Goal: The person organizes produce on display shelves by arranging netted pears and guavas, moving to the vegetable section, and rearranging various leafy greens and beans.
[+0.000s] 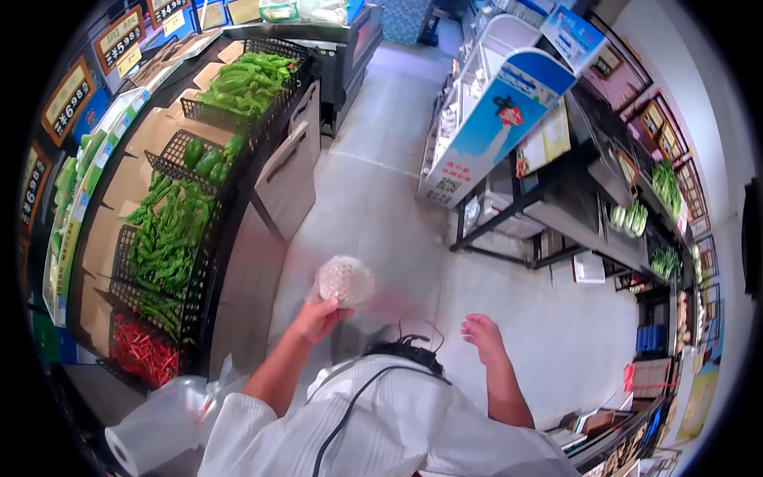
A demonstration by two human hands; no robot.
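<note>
Held out over the floor in my left hand (318, 318) is a roundish thing wrapped in a white foam net (346, 281). The netting hides what is inside. My fingers and thumb close on its lower left side. Off to the right, my right hand (482, 330) hangs in the air with nothing in it, its fingers loosely bent and apart. It touches nothing. Closest to my left arm are a roll of clear plastic bags (155, 425) and a crate of red chili peppers (145, 350).
Along the left runs a produce stand with green chili peppers (168, 238), green bell peppers (209, 163) and long green peppers (242, 83) in black crates. A blue display rack (497, 119) stands ahead on the right. Dark shelving (564, 222) with leafy vegetables lines the right side.
</note>
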